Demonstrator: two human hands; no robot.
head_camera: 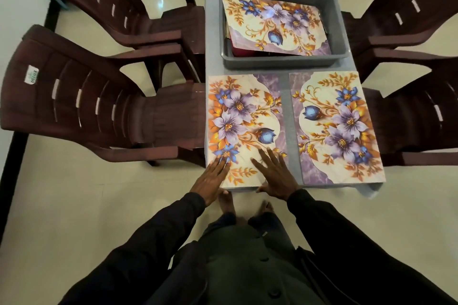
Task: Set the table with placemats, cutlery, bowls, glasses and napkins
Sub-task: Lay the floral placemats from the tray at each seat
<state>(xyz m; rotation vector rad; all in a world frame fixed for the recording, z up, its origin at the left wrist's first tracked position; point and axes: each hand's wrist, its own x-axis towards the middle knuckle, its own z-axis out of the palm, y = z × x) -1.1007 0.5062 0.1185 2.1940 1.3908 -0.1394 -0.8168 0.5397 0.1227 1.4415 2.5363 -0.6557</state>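
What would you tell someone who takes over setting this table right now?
Left hand: open, flat on the left placemat.
Right hand: open, fingers spread, flat on the same mat.
The right placemat lies beside it at the near end of the table. A third placemat lies on top in the gray bin behind them.
Done: two mats laid.
Left: the third placemat, then cutlery, bowls, glasses and napkins. None are on the table yet, and the mat hides most of what is in the bin.
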